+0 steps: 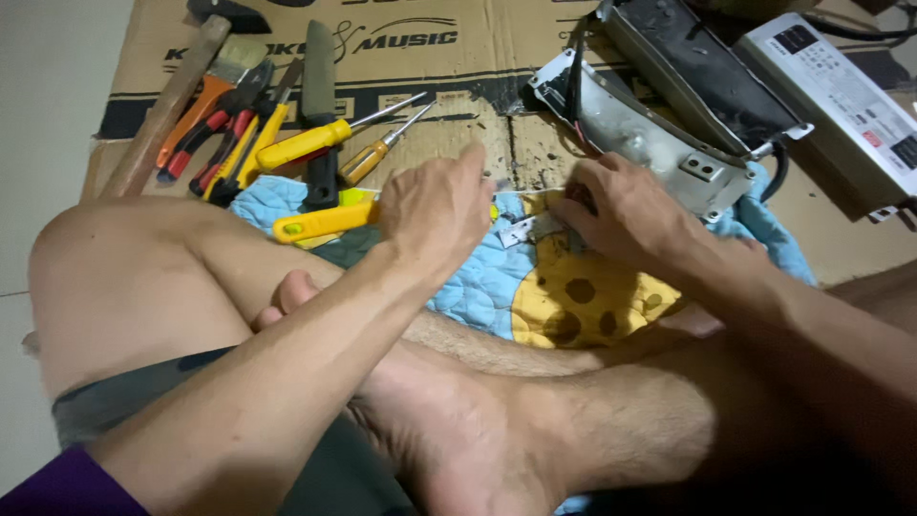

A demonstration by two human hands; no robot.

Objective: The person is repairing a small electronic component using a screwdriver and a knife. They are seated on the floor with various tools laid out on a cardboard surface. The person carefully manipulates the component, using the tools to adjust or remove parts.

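— Crossed bare legs fill the foreground; what lies beyond them?

— Beyond the legs, flattened cardboard covers the floor, and on it lies a quilted blue and yellow cloth. At the far right sits a long grey metal housing, opened up, with a white rectangular box just beside it.

— And the hands?

— Both rest over the cloth. The left hand is palm down with its fingers curled together; whether it grips anything cannot be told. A yellow-handled tool lies just at its left edge, touching or nearly so.

— The right one?

— The right hand is bent at the knuckles, fingertips pressed down at a small silvery metal piece. That piece lies on the cloth between the two hands, nearer the right, close under the housing.

— Anything smaller about?

— To the far left, a wooden-handled hammer, a paintbrush, red-handled pliers, a dark file and two yellow screwdrivers lie side by side.
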